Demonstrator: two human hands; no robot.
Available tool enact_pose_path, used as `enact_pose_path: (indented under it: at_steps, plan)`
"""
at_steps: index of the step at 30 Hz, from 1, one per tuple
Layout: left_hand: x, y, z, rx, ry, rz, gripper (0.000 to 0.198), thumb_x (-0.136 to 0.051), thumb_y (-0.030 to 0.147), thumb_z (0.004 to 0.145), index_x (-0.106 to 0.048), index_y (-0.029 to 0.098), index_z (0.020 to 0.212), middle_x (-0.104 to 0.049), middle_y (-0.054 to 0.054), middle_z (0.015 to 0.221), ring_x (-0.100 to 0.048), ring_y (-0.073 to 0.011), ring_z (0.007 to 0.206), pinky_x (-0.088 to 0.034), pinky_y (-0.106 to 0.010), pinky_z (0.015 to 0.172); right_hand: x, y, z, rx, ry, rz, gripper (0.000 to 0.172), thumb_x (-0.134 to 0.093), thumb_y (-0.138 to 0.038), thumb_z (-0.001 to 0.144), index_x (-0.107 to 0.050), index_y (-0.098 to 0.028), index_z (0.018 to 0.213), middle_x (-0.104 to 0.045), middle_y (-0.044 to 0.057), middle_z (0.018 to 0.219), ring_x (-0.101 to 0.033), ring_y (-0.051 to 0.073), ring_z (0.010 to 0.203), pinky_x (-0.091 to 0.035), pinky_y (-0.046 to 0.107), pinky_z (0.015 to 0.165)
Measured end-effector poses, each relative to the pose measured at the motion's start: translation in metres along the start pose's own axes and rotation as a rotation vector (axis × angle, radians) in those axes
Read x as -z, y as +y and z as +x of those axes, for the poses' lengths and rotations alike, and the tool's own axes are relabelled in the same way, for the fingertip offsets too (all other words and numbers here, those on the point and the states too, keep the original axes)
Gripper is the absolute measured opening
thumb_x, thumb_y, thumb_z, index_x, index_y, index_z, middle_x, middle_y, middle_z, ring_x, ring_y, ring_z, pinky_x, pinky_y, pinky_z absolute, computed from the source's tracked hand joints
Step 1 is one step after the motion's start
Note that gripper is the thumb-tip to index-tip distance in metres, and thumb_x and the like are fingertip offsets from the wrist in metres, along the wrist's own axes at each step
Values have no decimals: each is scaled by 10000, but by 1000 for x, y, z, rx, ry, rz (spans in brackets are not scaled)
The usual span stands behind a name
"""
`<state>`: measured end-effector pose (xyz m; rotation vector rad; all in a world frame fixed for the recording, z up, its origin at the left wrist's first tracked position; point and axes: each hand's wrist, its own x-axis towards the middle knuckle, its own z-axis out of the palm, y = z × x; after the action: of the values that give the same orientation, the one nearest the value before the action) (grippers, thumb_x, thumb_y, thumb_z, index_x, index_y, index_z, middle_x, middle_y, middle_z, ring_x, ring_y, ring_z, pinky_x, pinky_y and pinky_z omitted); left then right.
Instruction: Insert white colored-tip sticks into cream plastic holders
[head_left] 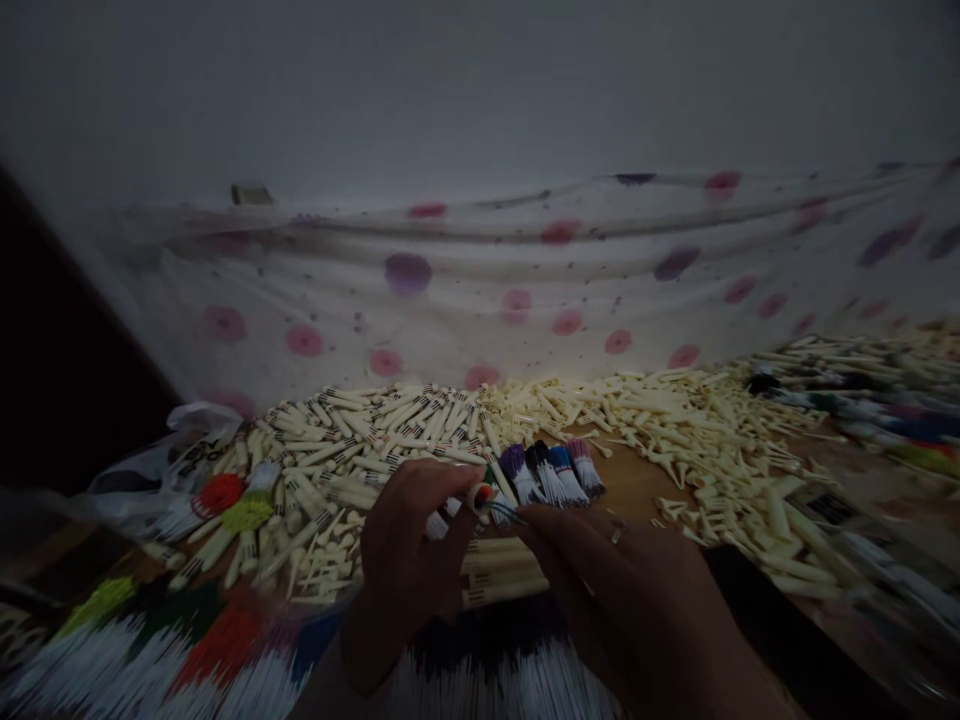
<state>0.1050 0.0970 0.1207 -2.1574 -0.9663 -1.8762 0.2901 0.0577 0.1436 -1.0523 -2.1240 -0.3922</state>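
Note:
My left hand (409, 555) is curled round a cream pen barrel (474, 497), its open end turned toward the other hand. My right hand (607, 590), with a ring on one finger, pinches a thin refill (504, 513) whose tip sits at the barrel's mouth. Both hands meet low in the middle of the view. Just beyond them lie small bundles of refills (551, 472) with purple, black, blue and red ends. A stack of cream barrels (499, 572) rests under the hands.
A long heap of cream pen parts (525, 420) spreads across the wooden surface (637, 485). Coloured refill bundles (225, 495) and a plastic bag (161, 470) lie left. A spotted cloth (487, 290) hangs behind. More refills (210, 660) fill the near edge.

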Motion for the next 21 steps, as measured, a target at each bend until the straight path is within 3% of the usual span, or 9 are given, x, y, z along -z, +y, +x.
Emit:
enact_pose_path:
  at_steps: [6,12,21]
  plan:
    - [-2,-4,-3,8,-16,-22,133,-684,171,900,-673,230,1019,-771,17,906,-721,-130,860,-590,-244,808,2,2,3,0,31,-17,176,-512,-170,927,-655,-267,892,-733,-6,633,-647,191,448,-306,311,436]
    - [1,-5,-2,26,-48,-23,136,-685,225,918,-670,248,1052,-787,11,926,-749,-143,847,-618,-255,795,1,4,2,15,4,-3,219,-495,-119,905,-658,-261,936,-732,-18,650,-651,181,452,-325,308,437]
    - [-2,-16,-12,-106,-71,24,241,-675,265,936,-649,263,1176,-800,-9,1001,-766,-167,922,-630,-265,854,7,7,1,27,-14,39,235,-518,-78,893,-650,-249,985,-737,-31,684,-688,162,516,-365,285,461]
